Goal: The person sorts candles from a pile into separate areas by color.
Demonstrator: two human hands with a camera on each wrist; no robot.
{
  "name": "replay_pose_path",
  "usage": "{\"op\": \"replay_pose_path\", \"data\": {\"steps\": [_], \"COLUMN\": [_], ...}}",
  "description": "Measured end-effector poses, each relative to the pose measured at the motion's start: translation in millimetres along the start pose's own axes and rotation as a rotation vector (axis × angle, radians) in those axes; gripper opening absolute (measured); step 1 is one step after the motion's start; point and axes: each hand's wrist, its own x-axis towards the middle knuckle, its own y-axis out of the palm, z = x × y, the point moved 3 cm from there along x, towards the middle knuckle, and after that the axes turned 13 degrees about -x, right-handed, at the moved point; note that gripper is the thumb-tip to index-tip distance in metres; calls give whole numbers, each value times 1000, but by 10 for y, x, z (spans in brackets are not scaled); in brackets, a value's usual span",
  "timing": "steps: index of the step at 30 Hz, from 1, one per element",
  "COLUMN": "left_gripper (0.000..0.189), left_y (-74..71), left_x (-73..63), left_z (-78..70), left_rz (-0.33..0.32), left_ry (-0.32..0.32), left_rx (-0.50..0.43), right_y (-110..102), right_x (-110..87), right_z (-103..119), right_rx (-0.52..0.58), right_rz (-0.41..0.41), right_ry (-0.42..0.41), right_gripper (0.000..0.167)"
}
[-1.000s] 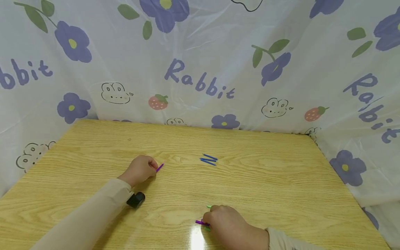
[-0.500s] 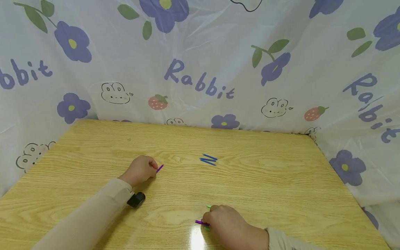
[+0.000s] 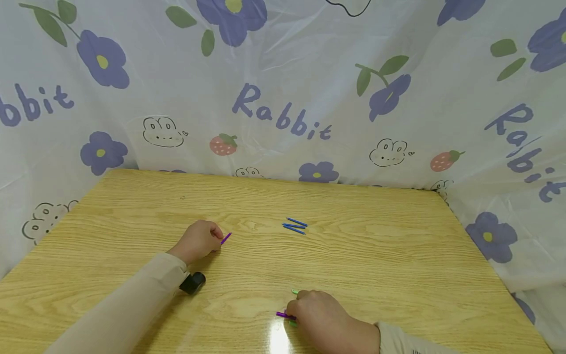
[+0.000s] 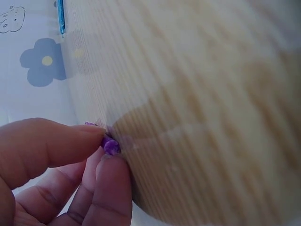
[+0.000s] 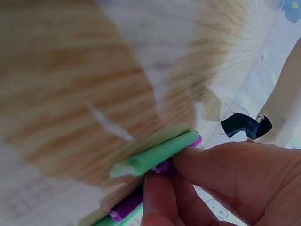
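Note:
My left hand point(image 3: 201, 241) pinches a thin purple candle point(image 3: 226, 238) between thumb and fingertip, low over the table left of centre. In the left wrist view only the purple candle's end point(image 4: 111, 147) shows between the fingers. Nearer the front edge, my right hand point(image 3: 325, 317) bends over a small group of candles. Its thumb and forefinger pinch a purple candle point(image 5: 162, 166), mostly hidden by the fingers. Against them lies a green candle point(image 5: 164, 150) with a pale wick; another purple candle point(image 5: 127, 207) and more green show below.
Three blue candles point(image 3: 295, 226) lie close together near the middle of the wooden table point(image 3: 398, 255). A black device point(image 3: 193, 283) sits by the left wrist, under the sleeve. A white curtain point(image 3: 283, 59) with flowers and rabbits hangs behind the table and along its sides.

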Motion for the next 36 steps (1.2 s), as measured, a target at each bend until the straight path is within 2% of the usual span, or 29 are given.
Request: {"op": "replay_pose_path", "data": {"steps": [13, 24, 29, 36], "left_gripper": [12, 12, 13, 12], "left_y": [0, 3, 1, 0], "left_x": [-9, -12, -13, -11], "left_z": [-4, -7, -11, -6], "left_rz": [0, -1, 2, -1], "left_ry": [5, 5, -2, 7], "left_rx": [-8, -11, -15, -6], "right_y": [-4, -37, -38, -136], "right_x": [-10, -25, -31, -5], "right_z": [0, -21, -49, -86], "right_rx": [4, 82, 92, 128], "right_rz": [-7, 13, 2, -54], "right_ry": [-11, -2, -10, 4], "right_gripper": [19, 18, 12, 10]}}
